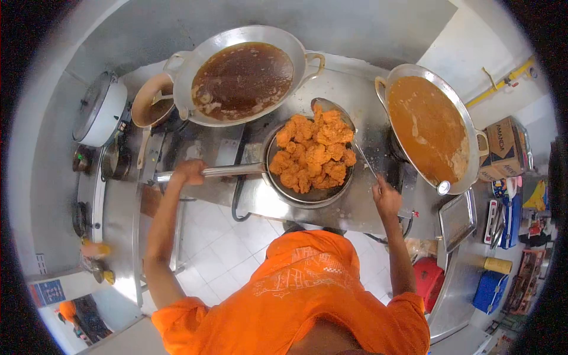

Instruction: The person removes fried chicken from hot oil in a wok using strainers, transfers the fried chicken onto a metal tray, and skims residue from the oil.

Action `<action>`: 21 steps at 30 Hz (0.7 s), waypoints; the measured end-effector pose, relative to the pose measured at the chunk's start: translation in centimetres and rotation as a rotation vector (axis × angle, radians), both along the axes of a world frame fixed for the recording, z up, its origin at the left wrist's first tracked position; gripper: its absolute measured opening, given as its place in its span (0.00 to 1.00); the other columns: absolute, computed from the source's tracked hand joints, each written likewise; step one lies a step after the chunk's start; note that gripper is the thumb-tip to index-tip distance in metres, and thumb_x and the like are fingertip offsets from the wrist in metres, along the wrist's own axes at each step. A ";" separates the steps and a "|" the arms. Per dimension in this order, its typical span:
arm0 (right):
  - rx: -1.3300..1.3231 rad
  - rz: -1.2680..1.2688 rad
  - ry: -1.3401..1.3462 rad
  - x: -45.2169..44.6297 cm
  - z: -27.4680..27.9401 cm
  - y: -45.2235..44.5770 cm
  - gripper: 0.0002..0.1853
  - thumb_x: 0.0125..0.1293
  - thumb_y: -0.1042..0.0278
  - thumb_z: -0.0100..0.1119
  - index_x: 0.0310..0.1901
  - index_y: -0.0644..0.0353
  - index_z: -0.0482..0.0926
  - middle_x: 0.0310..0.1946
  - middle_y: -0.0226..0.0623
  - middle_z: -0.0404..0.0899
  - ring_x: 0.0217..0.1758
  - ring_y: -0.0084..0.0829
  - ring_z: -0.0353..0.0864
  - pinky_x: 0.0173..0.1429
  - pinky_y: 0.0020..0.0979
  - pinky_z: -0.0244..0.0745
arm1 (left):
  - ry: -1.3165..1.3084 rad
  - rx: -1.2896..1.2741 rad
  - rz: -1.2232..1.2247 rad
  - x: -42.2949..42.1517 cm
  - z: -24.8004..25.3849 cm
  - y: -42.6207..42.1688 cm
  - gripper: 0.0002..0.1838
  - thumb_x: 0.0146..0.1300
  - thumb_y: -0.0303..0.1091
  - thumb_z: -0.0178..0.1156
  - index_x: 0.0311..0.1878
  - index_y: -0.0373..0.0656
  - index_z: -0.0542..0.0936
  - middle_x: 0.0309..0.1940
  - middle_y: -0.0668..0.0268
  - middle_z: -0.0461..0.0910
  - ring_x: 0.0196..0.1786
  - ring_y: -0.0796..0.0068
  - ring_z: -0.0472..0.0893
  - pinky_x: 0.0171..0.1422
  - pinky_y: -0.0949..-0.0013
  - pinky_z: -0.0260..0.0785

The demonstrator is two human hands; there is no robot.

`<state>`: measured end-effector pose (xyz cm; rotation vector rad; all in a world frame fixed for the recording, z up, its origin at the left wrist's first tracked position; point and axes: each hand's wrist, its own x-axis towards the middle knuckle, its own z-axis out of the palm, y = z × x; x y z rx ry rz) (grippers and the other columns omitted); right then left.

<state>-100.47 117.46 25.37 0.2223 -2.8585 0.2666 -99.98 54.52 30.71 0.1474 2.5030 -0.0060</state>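
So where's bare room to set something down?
Bare steel counter: at the back between the silver dark-oil wok and silver amber-oil wok; in front between the round metal pan and right hand. Crowded: left back, white lidded pot and brown saucepan.

Bright light throughout, with white glare sitting on the near edge of the silver stainless-steel counter (254, 204), left and right ends bowed by fisheye distortion, frame corners black.

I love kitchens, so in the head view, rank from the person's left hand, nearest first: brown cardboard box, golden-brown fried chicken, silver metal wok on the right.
1. Fried chicken: right of the left hand.
2. Metal wok: farther right.
3. Cardboard box: far right, past the wok.
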 end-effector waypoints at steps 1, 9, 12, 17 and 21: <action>0.013 0.009 0.005 0.1 -0.2 0.1 0.19 0.63 0.59 0.57 0.57 0.39 0.77 0.27 0.41 0.83 0.22 0.42 0.81 0.29 0.44 0.77 | -0.018 0.009 0.033 0.3 0.1 0.3 0.25 0.43 0.34 0.60 0.49 0.64 0.84 0.43 0.59 0.84 0.48 0.57 0.83 0.53 0.56 0.75; 0.052 0.078 0.019 0.1 0.0 0.6 0.27 0.62 0.65 0.57 0.64 0.35 0.72 0.30 0.40 0.82 0.23 0.41 0.81 0.27 0.42 0.78 | 0.029 0.025 0.104 2.3 -0.9 0.7 0.24 0.42 0.37 0.63 0.49 0.63 0.84 0.43 0.62 0.84 0.48 0.56 0.82 0.52 0.56 0.75; 0.062 0.116 0.038 -0.1 0.7 0.6 0.28 0.62 0.68 0.56 0.65 0.35 0.71 0.28 0.41 0.80 0.21 0.42 0.80 0.26 0.42 0.77 | 0.052 0.051 0.119 3.0 -0.2 1.6 0.25 0.42 0.37 0.62 0.49 0.63 0.84 0.44 0.64 0.84 0.48 0.56 0.82 0.53 0.56 0.75; 0.082 0.180 0.011 -0.9 1.6 1.1 0.33 0.57 0.73 0.55 0.66 0.35 0.71 0.25 0.41 0.78 0.22 0.41 0.79 0.27 0.42 0.76 | 0.100 0.002 0.134 3.9 0.5 3.2 0.22 0.42 0.36 0.61 0.46 0.60 0.85 0.41 0.60 0.84 0.46 0.54 0.83 0.53 0.54 0.76; 0.074 0.245 0.021 -2.2 2.6 1.5 0.36 0.53 0.75 0.56 0.66 0.33 0.72 0.24 0.41 0.76 0.24 0.40 0.79 0.28 0.41 0.76 | 0.101 0.022 0.178 4.4 -0.2 3.3 0.21 0.42 0.36 0.60 0.44 0.57 0.86 0.39 0.57 0.84 0.45 0.54 0.83 0.52 0.53 0.76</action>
